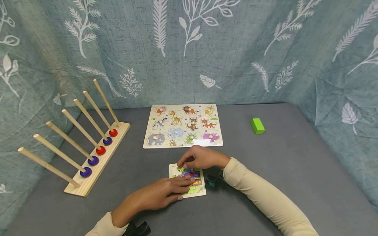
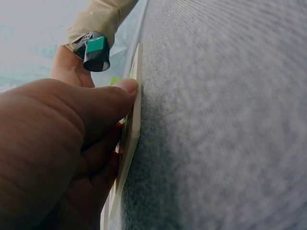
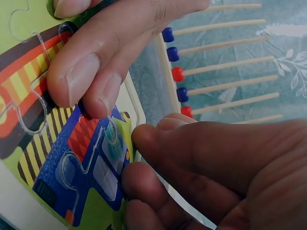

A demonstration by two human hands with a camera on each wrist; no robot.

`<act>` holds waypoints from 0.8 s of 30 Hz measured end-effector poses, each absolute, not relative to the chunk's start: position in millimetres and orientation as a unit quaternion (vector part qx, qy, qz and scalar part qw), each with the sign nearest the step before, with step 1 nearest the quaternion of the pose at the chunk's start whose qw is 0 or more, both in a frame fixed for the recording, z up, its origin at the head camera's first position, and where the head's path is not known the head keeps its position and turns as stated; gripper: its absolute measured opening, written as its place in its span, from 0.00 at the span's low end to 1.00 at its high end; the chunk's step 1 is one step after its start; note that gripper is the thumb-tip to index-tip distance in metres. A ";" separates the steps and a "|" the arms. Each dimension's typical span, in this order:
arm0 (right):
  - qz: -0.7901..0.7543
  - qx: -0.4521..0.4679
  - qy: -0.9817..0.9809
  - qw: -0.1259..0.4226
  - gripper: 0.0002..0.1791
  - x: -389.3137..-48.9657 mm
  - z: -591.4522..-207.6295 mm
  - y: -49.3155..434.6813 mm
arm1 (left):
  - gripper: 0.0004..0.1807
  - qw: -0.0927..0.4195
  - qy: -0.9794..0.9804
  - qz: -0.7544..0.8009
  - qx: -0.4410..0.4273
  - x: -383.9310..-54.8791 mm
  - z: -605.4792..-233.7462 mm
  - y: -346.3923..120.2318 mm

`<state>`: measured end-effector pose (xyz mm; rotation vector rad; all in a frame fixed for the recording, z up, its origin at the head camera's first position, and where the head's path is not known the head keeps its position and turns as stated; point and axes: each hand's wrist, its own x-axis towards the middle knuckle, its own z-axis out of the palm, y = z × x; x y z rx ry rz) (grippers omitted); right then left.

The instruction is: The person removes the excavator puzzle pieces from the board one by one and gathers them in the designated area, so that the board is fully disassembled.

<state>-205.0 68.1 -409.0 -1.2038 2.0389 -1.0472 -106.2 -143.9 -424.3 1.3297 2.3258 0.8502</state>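
A small jigsaw puzzle in a pale wooden tray (image 1: 203, 188) lies in front of me, with a blue, red and yellow striped vehicle picture on green. My left hand (image 1: 162, 194) rests over its left and middle part, fingers extended on the pieces. In the left wrist view, the left thumb (image 2: 125, 87) lies at the tray's edge. At the puzzle's upper left corner my right hand (image 1: 203, 157) pinches the edge of a green puzzle piece (image 3: 123, 130) between thumb and fingers. The fingers hide part of that piece.
Behind the puzzle lies an animal peg board (image 1: 183, 131). A wooden rack (image 1: 100, 164) with tall upright dowels and several red and blue rings stands at the left. To the right sits a green block (image 1: 258, 126). A patterned curtain (image 1: 189, 65) hangs at the back.
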 end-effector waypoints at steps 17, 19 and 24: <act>-0.385 -0.447 0.758 0.280 0.12 -205.0 -406.3 62.6 | 0.24 0.155 0.814 0.299 0.473 -107.4 -426.9 -144.1; -0.384 -0.450 0.758 0.275 0.12 -205.5 -407.9 61.9 | 0.25 0.162 0.816 0.301 0.467 -107.0 -426.6 -144.1; -0.380 -0.454 0.760 0.268 0.12 -206.0 -409.3 61.9 | 0.25 0.169 0.817 0.304 0.461 -106.4 -425.1 -143.9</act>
